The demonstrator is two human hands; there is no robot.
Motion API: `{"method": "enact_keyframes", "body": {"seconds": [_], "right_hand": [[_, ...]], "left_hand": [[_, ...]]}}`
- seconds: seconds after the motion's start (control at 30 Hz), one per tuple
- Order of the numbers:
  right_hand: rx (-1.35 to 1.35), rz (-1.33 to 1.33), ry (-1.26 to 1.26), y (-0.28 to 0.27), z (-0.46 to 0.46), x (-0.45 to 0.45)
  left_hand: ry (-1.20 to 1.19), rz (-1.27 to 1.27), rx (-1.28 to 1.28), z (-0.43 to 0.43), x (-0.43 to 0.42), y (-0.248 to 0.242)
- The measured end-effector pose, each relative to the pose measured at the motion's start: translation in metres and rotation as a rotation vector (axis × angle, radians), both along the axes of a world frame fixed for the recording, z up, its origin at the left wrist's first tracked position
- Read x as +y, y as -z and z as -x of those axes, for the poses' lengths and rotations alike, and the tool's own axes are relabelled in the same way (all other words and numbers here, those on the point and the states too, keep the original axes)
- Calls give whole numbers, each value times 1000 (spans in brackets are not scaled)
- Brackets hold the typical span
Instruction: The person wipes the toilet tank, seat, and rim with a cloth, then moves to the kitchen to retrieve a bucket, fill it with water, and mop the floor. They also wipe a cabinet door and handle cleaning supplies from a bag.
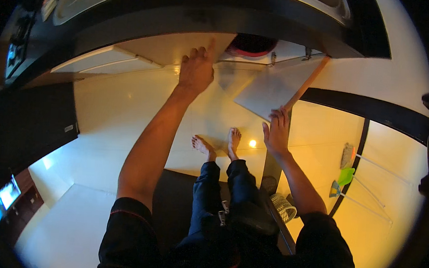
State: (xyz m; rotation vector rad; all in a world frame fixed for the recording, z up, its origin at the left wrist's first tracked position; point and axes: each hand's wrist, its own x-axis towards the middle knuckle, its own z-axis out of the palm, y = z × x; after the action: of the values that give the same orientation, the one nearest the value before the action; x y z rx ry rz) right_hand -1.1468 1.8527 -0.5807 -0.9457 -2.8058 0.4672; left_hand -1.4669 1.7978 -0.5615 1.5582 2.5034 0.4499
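Below the dark countertop edge point(214, 14), my left hand point(197, 70) is raised at a cabinet door panel point(157, 47), one finger extended and the others bent; whether it grips the panel is hidden. My right hand point(278, 132) has its fingertips at the outer edge of an open cabinet door point(276, 84), thumb spread away and the palm holding nothing. Hinges point(273, 59) join that door to the cabinet. Between the two panels, a dark round container with a pinkish-red rim point(250, 54) shows inside the cabinet.
A steel sink point(340, 11) is set in the counter. Another white cabinet door point(97, 61) stands out at left. Behind the right arm are a plastic basket point(283, 208), a mop point(347, 156), a green dustpan or broom head point(346, 176) and a blue brush point(335, 189). A lit screen point(6, 196) is far left.
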Motion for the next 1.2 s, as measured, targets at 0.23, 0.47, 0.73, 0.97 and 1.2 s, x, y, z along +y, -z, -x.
{"method": "enact_keyframes", "body": {"seconds": [0.23, 0.47, 0.73, 0.97, 1.2], "right_hand": [[49, -9, 174, -4, -110, 19], [-257, -197, 306, -30, -104, 34], [119, 160, 273, 68, 30, 94], [414, 1442, 1147, 252, 153, 209], [586, 1482, 1008, 318, 129, 224]], "left_hand": [[-309, 108, -121, 4, 44, 34], [-255, 126, -21, -21, 7, 38], [-280, 104, -79, -71, -84, 16], [-558, 46, -221, -88, -145, 26], [-463, -58, -225, -85, -138, 29]]}}
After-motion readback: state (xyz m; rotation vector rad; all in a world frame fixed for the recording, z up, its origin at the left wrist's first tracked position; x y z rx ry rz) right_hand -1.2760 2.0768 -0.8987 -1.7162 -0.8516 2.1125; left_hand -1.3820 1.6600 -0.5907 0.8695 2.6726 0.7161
